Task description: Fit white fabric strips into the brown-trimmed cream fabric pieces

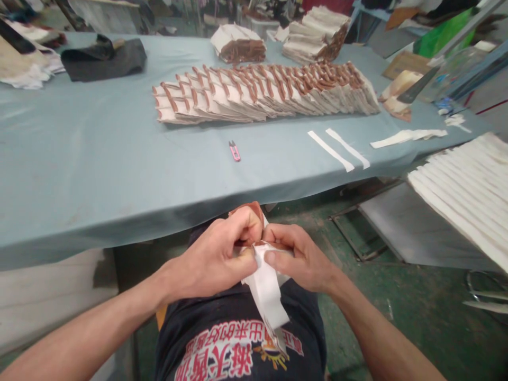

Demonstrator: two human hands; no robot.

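Above my lap, my left hand point(222, 254) and my right hand point(297, 254) meet at a folded brown and white fabric piece point(254, 211). Fingers and thumb of each hand are pinched on it. From between the thumbs a white strip point(270, 296) hangs down over a dark apron point(230, 328) with pink and white lettering. The brown part of the fabric sticks up behind my left fingers. Both hands hide the middle of the piece.
On the blue-grey table point(99, 159) lie pink thread snips point(234, 151), white strips point(331, 151), a long row of brown-edged white pieces point(262, 95), two stacks behind it and a dark cloth point(103, 59). White layered fabric point(468, 185) sits at the right.
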